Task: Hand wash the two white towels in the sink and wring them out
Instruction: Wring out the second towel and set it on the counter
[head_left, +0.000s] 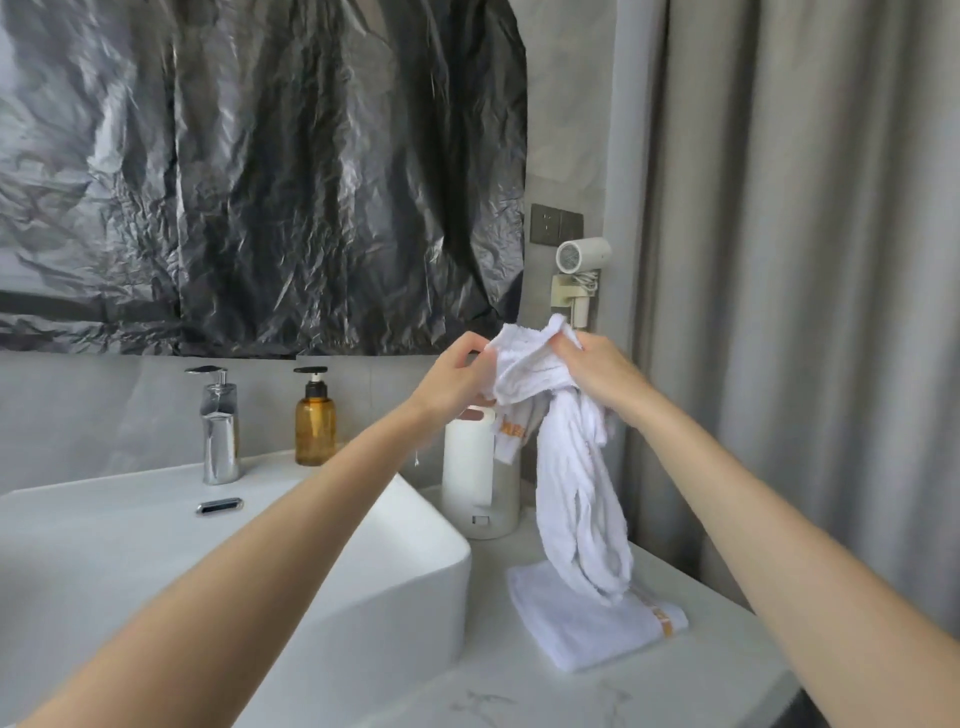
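Both the left hand (457, 371) and right hand (597, 371) grip a hanging towel (576, 467), seemingly damp, above a folded towel (587, 623) on the counter (519, 686).

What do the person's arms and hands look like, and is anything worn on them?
The left hand and right hand are bare, without gloves. The left forearm and right forearm show no sleeve, and neither wrist carries a watch or bracelet.
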